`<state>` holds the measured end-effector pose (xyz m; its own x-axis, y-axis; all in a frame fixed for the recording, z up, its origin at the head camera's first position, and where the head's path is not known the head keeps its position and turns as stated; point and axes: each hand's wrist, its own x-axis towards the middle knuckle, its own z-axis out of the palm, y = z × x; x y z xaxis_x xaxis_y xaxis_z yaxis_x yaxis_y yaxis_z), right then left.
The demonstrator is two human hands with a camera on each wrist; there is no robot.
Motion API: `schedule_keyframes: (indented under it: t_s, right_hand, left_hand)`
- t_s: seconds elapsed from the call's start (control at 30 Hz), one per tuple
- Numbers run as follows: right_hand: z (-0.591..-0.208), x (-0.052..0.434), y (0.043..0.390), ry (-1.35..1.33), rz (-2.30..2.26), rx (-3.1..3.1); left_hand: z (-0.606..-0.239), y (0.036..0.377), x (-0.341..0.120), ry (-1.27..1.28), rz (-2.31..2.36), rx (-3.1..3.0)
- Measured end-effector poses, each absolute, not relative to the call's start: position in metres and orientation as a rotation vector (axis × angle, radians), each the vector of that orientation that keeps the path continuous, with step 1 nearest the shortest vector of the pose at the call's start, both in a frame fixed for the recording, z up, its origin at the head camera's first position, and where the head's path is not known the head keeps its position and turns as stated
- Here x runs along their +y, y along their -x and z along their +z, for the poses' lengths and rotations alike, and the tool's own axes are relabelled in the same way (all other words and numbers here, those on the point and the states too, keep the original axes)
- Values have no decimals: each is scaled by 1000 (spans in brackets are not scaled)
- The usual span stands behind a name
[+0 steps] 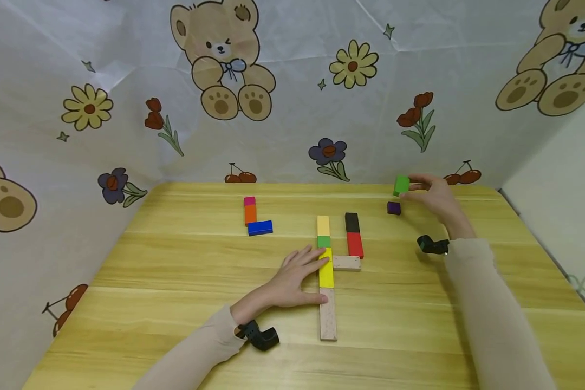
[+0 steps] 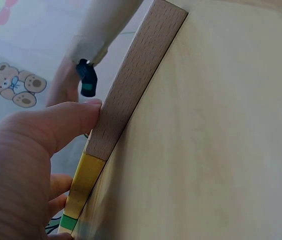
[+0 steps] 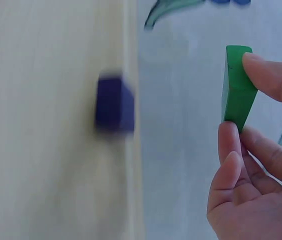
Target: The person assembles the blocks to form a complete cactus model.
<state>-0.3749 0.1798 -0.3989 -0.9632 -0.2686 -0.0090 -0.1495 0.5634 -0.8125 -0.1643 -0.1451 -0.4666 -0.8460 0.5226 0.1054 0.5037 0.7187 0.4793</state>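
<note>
My right hand (image 1: 437, 199) pinches a green block (image 3: 237, 100) between thumb and fingertips, raised at the back right of the table. Just below it in the head view is a small purple block (image 1: 394, 208). My left hand (image 1: 290, 283) lies with spread fingers over a row of blocks, its fingertips on the yellow block (image 1: 326, 275) and its thumb on the long plain wood block (image 1: 328, 319). Beyond the yellow one, a small green block (image 1: 324, 241) and a pale yellow block (image 1: 323, 225) continue the row.
A shorter wood block (image 1: 347, 263) juts right from the row, below a red block (image 1: 355, 244) and a black block (image 1: 352, 222). Farther left lie a blue block (image 1: 260, 228), an orange block (image 1: 250, 214) and a magenta block (image 1: 249, 200). A printed cloth hangs behind.
</note>
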Motion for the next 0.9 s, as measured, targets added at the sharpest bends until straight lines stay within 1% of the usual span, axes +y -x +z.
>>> schedule_keyframes:
  t_s: [0.2,0.47,0.63,0.9]
  right_hand:
    - [-387,131,375,405,-1387,2617]
    - [-391,72,379,505,-1335,2605]
    - [-400,49,380,590,-1262,2631]
    - [-413,26,378,638,-1155,2590]
  left_hand:
    - [-466,165,-145,-865,770,2882]
    - [-468,165,-146,-868,773,2887]
    - [-468,165,-145,-870,781,2889]
    - [-468,165,-146,-871,764,2894]
